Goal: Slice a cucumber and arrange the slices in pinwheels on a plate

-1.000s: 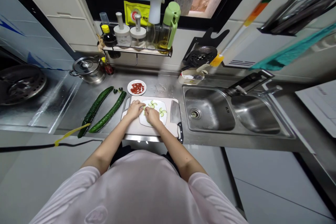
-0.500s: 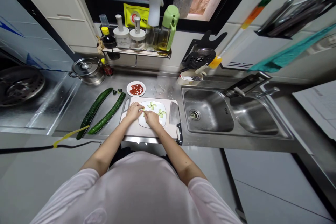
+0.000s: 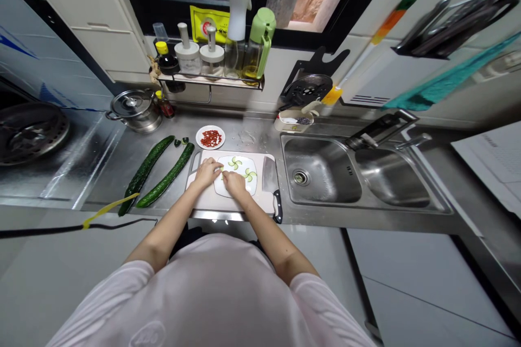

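Note:
Over the left part of a white plate [image 3: 253, 191], my left hand [image 3: 207, 173] and my right hand [image 3: 235, 184] meet with fingertips close together. Both are closed in a pinch at a small pale green cucumber slice [image 3: 222, 169], mostly hidden by the fingers. Two pinwheels of thin cucumber slices lie on the plate, one at the back [image 3: 235, 163] and one on the right [image 3: 249, 175]. Under the plate is a pale cutting board [image 3: 207, 203]. A kitchen knife [image 3: 269, 176] rests along the board's right side, its black handle toward me.
Left of the board lie two whole cucumbers [image 3: 166, 181] and cut ends [image 3: 185, 140]. A small plate of red pieces [image 3: 210, 137] stands behind it. A steel pot [image 3: 136, 111] is at back left, a double sink [image 3: 325, 173] to the right, and a condiment rack [image 3: 211, 81] above.
Hardly anything differs. Both hands stay at the same spot on the plate with only slight finger movement, and the whole view has shifted a little.

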`<move>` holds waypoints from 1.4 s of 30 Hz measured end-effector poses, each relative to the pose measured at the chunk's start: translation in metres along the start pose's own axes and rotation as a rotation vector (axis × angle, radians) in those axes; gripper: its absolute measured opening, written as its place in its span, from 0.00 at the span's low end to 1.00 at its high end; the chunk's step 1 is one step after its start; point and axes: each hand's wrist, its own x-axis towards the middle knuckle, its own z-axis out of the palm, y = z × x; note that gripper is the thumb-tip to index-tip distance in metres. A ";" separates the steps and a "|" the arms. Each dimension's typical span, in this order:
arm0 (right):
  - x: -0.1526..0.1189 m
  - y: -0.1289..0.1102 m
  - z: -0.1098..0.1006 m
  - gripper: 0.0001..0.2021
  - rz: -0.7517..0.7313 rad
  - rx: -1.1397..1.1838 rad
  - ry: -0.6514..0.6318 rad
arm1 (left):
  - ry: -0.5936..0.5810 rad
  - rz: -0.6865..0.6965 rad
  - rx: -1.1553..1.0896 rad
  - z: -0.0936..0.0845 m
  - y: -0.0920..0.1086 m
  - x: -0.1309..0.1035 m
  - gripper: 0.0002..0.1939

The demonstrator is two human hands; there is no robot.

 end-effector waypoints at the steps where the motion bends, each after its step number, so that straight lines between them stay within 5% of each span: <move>1: 0.000 0.000 0.000 0.18 -0.002 0.000 0.001 | 0.002 0.000 0.004 0.000 0.000 0.000 0.15; 42: -0.003 -0.001 -0.004 0.16 0.002 0.015 0.022 | 0.024 0.000 0.005 0.004 -0.002 -0.002 0.14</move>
